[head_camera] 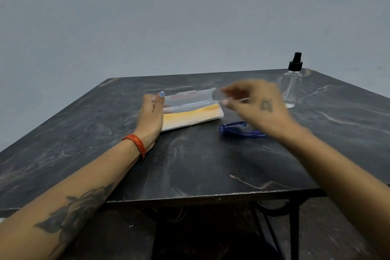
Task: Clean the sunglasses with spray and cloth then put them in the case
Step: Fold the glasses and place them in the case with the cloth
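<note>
A translucent plastic case (190, 101) lies open in the middle of the dark marble table (190, 164), its lid raised and a yellow cloth (190, 115) inside. My left hand (150, 116) grips the case's left end, thumb up against the lid. My right hand (257, 105) hovers, blurred, just off the lid's right end with its fingers bent; whether it holds the lid is unclear. Blue sunglasses (236, 129) lie folded on the table in front of the case, partly hidden under my right hand. A clear spray bottle (292, 84) with a black nozzle stands at the far right.
The table's near edge (211, 195) runs across the lower view, with a black metal frame (294, 228) under it. A plain grey wall stands behind the table.
</note>
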{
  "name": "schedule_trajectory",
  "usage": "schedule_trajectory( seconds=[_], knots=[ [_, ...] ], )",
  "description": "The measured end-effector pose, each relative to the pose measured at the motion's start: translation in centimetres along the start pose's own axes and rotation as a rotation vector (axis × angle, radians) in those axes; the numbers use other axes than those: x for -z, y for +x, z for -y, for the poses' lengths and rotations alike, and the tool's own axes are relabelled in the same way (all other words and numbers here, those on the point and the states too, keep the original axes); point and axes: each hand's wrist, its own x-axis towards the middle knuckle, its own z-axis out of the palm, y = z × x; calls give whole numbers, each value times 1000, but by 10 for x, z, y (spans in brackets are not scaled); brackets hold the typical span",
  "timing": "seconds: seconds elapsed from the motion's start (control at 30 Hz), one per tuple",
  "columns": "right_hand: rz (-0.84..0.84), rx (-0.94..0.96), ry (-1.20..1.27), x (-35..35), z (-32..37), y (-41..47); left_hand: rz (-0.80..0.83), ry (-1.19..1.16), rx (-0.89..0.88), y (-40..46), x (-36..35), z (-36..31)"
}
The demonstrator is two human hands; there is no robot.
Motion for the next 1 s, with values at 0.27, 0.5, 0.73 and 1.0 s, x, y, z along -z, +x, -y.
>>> schedule_trajectory(
  seconds=[0.27, 0.5, 0.73, 1.0],
  knots=[
    [157, -551, -30, 71, -68, -27, 0, -12, 14, 0, 0, -3],
    [229, -602, 53, 60, -68, -25, 19, -3, 33, -2, 1, -4],
    [168, -629, 175, 47, -73, -18, 45, 6, 43, -2, 2, -6],
    [13, -584, 580, 44, -68, -7, 42, -36, 50, -2, 2, -7]
  ],
)
